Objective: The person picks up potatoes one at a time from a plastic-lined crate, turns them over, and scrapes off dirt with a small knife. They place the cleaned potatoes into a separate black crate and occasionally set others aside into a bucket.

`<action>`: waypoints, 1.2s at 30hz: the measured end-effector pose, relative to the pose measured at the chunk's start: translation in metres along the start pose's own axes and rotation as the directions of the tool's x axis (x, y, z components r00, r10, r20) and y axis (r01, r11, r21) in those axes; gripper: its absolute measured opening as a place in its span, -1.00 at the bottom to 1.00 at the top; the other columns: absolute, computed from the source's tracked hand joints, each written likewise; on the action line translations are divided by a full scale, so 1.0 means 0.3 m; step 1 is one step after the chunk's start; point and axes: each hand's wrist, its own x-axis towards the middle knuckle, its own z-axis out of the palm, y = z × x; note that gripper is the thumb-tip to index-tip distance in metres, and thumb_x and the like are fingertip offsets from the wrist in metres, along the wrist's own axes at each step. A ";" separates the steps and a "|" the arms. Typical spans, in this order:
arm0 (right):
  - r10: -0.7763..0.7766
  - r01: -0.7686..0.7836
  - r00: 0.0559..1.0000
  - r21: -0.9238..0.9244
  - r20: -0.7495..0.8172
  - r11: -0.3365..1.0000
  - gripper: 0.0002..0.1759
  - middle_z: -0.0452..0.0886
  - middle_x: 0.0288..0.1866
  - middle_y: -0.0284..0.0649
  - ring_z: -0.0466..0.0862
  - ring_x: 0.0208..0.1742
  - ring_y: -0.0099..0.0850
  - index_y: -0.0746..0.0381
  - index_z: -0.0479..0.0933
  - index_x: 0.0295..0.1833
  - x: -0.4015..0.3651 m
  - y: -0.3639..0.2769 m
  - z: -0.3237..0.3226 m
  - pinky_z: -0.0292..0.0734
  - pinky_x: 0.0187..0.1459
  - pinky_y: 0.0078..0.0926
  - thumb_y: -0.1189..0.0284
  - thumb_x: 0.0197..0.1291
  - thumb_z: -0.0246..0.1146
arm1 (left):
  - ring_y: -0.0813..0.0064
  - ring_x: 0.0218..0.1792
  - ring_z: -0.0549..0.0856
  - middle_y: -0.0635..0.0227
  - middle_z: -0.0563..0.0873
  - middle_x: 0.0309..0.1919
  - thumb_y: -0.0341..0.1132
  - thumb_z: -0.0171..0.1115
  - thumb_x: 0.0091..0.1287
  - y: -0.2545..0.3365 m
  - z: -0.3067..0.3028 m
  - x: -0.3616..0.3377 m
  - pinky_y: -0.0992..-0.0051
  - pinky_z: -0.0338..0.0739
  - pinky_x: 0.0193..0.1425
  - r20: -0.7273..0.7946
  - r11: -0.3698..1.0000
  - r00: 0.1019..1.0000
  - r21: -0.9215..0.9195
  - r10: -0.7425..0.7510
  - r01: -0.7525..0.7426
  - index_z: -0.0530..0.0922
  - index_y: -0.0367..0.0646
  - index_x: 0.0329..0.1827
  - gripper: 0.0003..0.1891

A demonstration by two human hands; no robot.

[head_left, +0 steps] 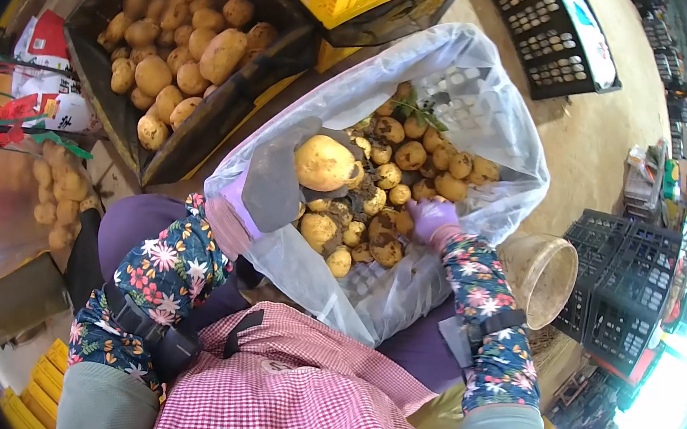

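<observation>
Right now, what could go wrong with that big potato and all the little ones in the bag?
1. The left hand grips the big potato over the pile. It might slip from the glove and bruise the small potatoes underneath.
2. The right hand is digging among them, and the thin plastic bag could tear under that pushing.
3. The bucket sits close to the right arm, so it might get bumped.

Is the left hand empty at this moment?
No, the left hand grips a large potato above the plastic-lined crate of smaller potatoes.
</observation>
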 end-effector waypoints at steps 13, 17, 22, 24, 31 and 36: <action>0.028 0.001 1.000 0.999 -0.002 0.054 -0.05 0.62 0.02 -0.03 0.63 -0.01 -0.25 0.17 0.27 0.38 0.060 -0.077 -0.107 0.54 0.03 -0.33 0.15 -0.14 0.54 | 0.21 -0.08 0.70 0.13 0.62 0.00 -0.01 -0.09 0.50 0.080 0.076 0.000 0.29 0.67 0.00 -0.137 0.921 0.964 -0.351 -0.228 0.168 0.38 -0.28 0.25 -0.49; 0.134 -0.007 0.987 0.805 -0.090 0.593 -0.20 0.62 0.01 0.07 0.63 0.05 -0.06 0.12 0.28 0.36 0.020 -0.286 -0.084 0.52 0.05 -0.19 0.17 0.00 0.41 | 0.25 -0.04 0.68 0.12 0.60 0.03 -0.11 -0.05 0.49 0.181 0.025 0.016 0.31 0.68 -0.04 -0.163 0.939 0.976 -0.334 -0.142 0.081 0.43 -0.29 0.16 -0.59; 0.311 -0.225 0.950 0.621 -0.031 0.751 -0.55 0.63 -0.09 0.02 0.62 0.02 -0.02 0.13 0.36 0.25 0.047 -0.368 -0.061 0.49 -0.02 -0.05 0.40 0.22 0.12 | 0.25 0.04 0.66 0.04 0.56 0.11 -0.22 0.03 0.47 0.247 0.005 -0.009 0.34 0.64 0.11 -0.250 0.989 0.960 -0.038 0.128 -0.142 0.34 -0.32 0.23 -0.59; 0.329 -0.198 0.902 0.408 -0.280 0.891 -0.61 0.62 -0.13 -0.09 0.61 -0.01 -0.10 0.14 0.42 0.17 0.048 -0.380 -0.090 0.48 -0.05 -0.18 0.41 0.20 0.11 | 0.25 0.05 0.66 0.05 0.54 0.13 -0.31 0.11 0.41 0.149 -0.103 0.012 0.34 0.62 0.14 -0.203 0.945 0.940 0.237 0.276 -0.226 0.30 -0.33 0.26 -0.57; 0.359 -0.267 0.927 0.487 -0.104 0.831 -0.09 0.60 -0.20 -0.04 0.68 -0.18 -0.05 0.19 0.17 0.37 0.232 -0.617 0.019 0.57 -0.21 -0.06 -0.04 0.01 0.35 | 0.23 0.09 0.64 0.07 0.50 0.15 -0.64 0.37 0.12 0.126 -0.105 0.031 0.31 0.59 0.17 0.200 0.556 0.808 0.633 0.555 -0.539 0.23 -0.31 0.31 -0.31; 0.114 -0.001 0.986 0.668 -0.125 0.744 -0.10 0.65 -0.20 -0.09 0.68 -0.19 -0.17 0.24 0.21 0.33 0.276 -0.486 0.062 0.58 -0.16 -0.18 -0.03 0.00 0.39 | 0.25 0.06 0.65 0.09 0.55 0.11 -0.67 0.26 0.20 0.123 -0.069 0.047 0.27 0.61 0.15 0.137 0.779 0.866 0.386 0.481 -0.494 0.31 -0.21 0.28 -0.43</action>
